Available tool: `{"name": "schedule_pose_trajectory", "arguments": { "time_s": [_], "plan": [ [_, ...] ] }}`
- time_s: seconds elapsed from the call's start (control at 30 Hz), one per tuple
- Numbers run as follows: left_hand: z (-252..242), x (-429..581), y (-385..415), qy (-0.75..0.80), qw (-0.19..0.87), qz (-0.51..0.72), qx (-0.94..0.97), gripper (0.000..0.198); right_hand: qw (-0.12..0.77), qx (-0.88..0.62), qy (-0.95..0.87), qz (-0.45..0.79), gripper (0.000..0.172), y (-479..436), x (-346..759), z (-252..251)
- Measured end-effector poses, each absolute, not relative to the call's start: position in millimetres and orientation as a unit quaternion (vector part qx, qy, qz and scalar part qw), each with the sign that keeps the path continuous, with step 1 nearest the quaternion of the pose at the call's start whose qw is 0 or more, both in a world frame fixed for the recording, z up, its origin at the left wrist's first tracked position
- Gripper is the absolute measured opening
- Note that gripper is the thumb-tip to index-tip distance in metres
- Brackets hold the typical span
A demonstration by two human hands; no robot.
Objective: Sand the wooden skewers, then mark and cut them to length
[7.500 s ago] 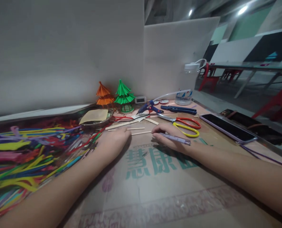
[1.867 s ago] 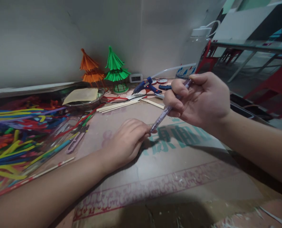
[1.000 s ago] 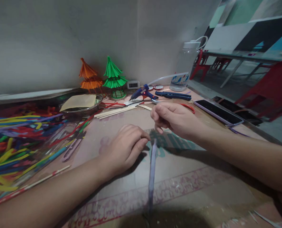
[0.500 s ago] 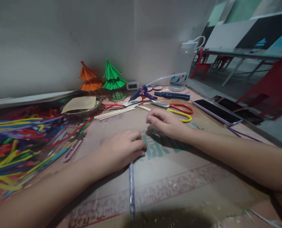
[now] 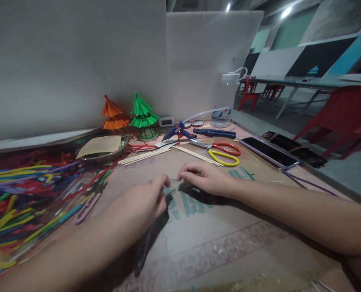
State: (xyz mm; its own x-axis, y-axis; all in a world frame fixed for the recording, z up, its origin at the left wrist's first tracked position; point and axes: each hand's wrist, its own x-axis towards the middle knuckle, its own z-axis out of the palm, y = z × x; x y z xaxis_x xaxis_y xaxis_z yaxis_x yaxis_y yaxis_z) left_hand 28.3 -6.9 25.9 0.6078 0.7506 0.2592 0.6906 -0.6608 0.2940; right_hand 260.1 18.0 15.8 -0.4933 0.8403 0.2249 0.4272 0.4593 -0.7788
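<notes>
My left hand point(image 5: 146, 198) is closed around the upper part of a pen point(image 5: 143, 251), which slants down toward me beneath the wrist and is blurred. My right hand point(image 5: 203, 177) rests on the cardboard work surface point(image 5: 229, 211), its fingers curled in and the thumb near the index finger. Something thin and small shows at its fingertips, too faint to name. Just beyond the right hand lie thin wooden sticks point(image 5: 198, 155) and scissors point(image 5: 224, 154) with red and yellow handles. The two hands are close together but apart.
A glue gun point(image 5: 178, 130) with a lit red light stands at the back, beside blue pliers point(image 5: 215, 133) and a water bottle point(image 5: 221, 101). Green point(image 5: 144, 115) and orange point(image 5: 113, 113) pipe-cleaner trees stand behind. Colourful pipe cleaners point(image 5: 22, 202) cover the left; a phone point(image 5: 268, 152) lies right.
My left hand has moved a little left and turned, and the pen has swung from nearly straight to slanted. My right hand keeps its curled pose. The camera view has tilted up.
</notes>
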Motion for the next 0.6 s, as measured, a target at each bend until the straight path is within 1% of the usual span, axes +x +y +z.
{"name": "schedule_pose_trajectory", "arguments": {
  "time_s": [0.03,0.17,0.27,0.37,0.43,0.5,0.57,0.6],
  "plan": [
    [33.7,26.3,-6.3,0.413,0.080,0.197,0.886,0.017,0.308,-0.383,-0.785,0.377,0.025,13.2,258.0,18.7],
    [59.8,20.3,-9.0,0.392,0.125,0.382,0.827,0.013,0.276,-0.295,-0.719,0.566,0.026,-8.1,245.8,26.2],
    [56.7,21.8,-11.9,0.385,0.165,0.422,0.804,0.008,0.252,-0.270,-0.666,0.648,0.030,-18.4,237.3,25.2],
    [43.8,27.1,-14.3,0.368,0.209,0.417,0.805,0.007,0.251,-0.284,-0.635,0.674,0.038,-21.3,233.6,22.9],
    [38.0,30.9,-14.9,0.350,0.232,0.422,0.803,0.007,0.253,-0.289,-0.629,0.676,0.037,-20.9,233.8,23.9],
    [36.3,32.8,-13.1,0.333,0.258,0.431,0.798,0.016,0.265,-0.280,-0.622,0.681,0.038,-19.2,235.6,27.5],
    [37.6,30.9,-8.1,0.333,0.266,0.423,0.799,0.029,0.311,-0.272,-0.607,0.679,0.040,-15.3,239.2,32.7],
    [38.5,28.3,-4.7,0.344,0.251,0.404,0.809,0.032,0.345,-0.270,-0.596,0.673,0.040,-12.1,241.6,35.3]
  ]
}}
